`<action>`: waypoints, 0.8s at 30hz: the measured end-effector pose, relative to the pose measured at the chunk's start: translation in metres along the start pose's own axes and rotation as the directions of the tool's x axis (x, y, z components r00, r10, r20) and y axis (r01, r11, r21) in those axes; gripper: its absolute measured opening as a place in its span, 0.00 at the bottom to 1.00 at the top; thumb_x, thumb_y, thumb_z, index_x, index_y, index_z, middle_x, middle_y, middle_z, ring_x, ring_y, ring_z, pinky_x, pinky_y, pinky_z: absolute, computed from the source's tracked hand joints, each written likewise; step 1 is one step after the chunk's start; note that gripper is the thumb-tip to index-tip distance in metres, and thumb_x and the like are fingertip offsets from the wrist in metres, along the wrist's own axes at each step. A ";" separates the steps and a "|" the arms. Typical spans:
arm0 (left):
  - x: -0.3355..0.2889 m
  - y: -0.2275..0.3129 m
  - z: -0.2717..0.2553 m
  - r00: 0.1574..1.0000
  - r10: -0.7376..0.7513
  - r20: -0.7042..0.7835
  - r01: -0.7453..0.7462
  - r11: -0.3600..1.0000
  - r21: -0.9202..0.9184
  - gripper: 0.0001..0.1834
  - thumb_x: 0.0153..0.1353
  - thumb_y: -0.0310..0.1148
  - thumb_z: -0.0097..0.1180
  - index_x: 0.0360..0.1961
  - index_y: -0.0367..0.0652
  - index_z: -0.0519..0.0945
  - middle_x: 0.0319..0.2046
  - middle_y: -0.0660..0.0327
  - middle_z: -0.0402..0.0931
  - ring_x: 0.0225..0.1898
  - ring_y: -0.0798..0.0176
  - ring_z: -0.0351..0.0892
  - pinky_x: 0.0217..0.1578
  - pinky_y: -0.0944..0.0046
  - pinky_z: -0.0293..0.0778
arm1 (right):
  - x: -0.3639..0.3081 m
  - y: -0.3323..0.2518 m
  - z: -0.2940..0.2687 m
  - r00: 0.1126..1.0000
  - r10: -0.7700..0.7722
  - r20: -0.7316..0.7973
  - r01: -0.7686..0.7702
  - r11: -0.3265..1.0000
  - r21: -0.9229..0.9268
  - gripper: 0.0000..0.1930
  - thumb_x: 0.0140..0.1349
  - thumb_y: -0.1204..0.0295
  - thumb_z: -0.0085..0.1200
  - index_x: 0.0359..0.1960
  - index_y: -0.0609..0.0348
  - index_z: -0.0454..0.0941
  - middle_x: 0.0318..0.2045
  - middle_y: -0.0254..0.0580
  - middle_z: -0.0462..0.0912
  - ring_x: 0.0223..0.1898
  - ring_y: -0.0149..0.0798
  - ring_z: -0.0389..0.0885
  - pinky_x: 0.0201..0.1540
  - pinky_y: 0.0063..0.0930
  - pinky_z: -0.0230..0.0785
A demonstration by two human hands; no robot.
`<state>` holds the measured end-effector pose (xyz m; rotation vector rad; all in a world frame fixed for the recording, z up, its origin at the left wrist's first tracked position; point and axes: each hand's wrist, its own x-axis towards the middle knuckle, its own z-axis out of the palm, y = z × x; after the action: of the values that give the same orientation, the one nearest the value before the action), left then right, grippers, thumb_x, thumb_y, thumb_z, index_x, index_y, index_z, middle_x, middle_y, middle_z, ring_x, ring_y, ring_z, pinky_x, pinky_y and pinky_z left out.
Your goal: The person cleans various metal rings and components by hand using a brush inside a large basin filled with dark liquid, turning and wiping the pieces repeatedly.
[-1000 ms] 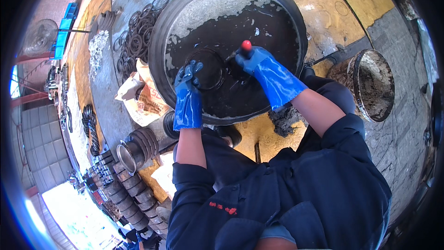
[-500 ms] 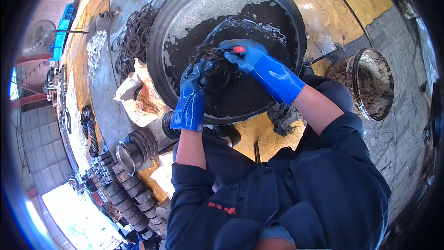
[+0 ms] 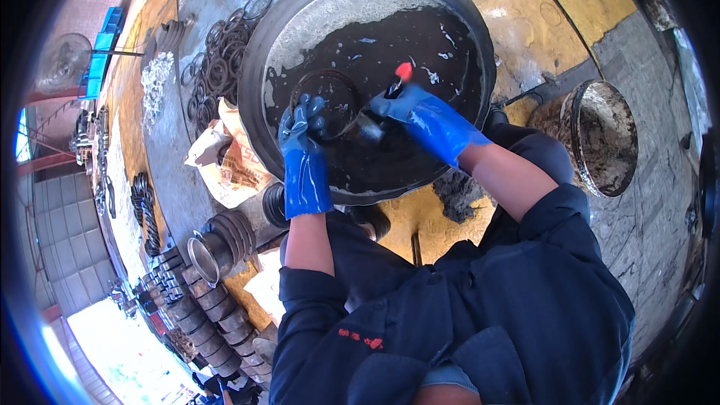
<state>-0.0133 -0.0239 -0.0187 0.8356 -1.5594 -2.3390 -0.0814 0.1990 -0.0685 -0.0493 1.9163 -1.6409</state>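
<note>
Left hand (image 3: pixel 301 131): in a blue rubber glove, fingers curled and grasping the near left edge of a thin dark ring (image 3: pixel 330 73)
Dark ring: held over the basin, its loop opening beyond and to the right of the left fingers, in the space between them and the right fingers
Right hand (image 3: pixel 409 105): in a matching blue glove, fingers clenched around a red-tipped tool (image 3: pixel 403 73)
Red-tipped tool: its red tip rises just beyond the right fingers, while a blurred greyish end lies on their near left, close to the ring; whether the two touch I cannot tell
Round basin (image 3: pixel 255 79): wide and dark-rimmed, it surrounds the fingers of both hands
Dark liquid (image 3: pixel 442 116): below the fingers and well past them, with a pale foamy patch (image 3: pixel 304 30) along the basin's far left, beyond the left fingers
Heap of black rings (image 3: pixel 220 67): outside the basin, left of the left fingers and farther off
Crumpled sack (image 3: pixel 244 161): pale and orange, left of the left fingers and nearer the body
Ridged metal cylinder (image 3: pixel 214 255): farther along that left side, lying tilted with its open end showing
Grimy bucket (image 3: pixel 556 121): on its side, well to the right of the right fingers, its mouth turned away from them
Dark clump (image 3: pixel 459 199): on the yellow floor, on the near right of the right fingers, just outside the basin
</note>
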 end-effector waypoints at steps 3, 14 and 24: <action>0.008 0.004 -0.011 0.992 0.001 0.129 0.014 0.994 -0.111 0.20 0.71 0.42 0.49 0.59 0.47 0.75 0.50 0.56 0.82 0.30 0.67 0.78 0.27 0.66 0.71 | -0.010 -0.025 -0.018 0.999 -0.030 -0.032 0.023 0.979 -0.200 0.20 0.58 0.54 0.62 0.40 0.61 0.84 0.35 0.45 0.86 0.39 0.38 0.83 0.46 0.33 0.73; 0.018 -0.019 -0.031 0.942 0.254 0.218 -0.334 0.745 0.577 0.21 0.59 0.35 0.66 0.52 0.38 0.78 0.51 0.52 0.79 0.53 0.54 0.79 0.55 0.51 0.74 | -0.022 -0.053 -0.015 0.981 -0.129 0.148 0.185 0.855 -0.484 0.21 0.57 0.49 0.63 0.43 0.51 0.84 0.37 0.43 0.86 0.39 0.41 0.84 0.46 0.38 0.74; -0.034 0.004 0.042 0.756 -0.069 0.650 -0.650 0.036 0.759 0.24 0.56 0.35 0.64 0.55 0.45 0.78 0.49 0.50 0.80 0.53 0.46 0.78 0.54 0.55 0.73 | -0.020 -0.053 0.007 0.962 -0.134 0.240 0.265 0.231 -0.936 0.15 0.67 0.61 0.45 0.47 0.42 0.83 0.46 0.41 0.84 0.46 0.48 0.84 0.46 0.43 0.76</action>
<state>-0.0092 0.0231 0.0081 -0.2467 -3.2166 -0.7806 -0.0809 0.1888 -0.0122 -0.9151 2.5993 -0.2350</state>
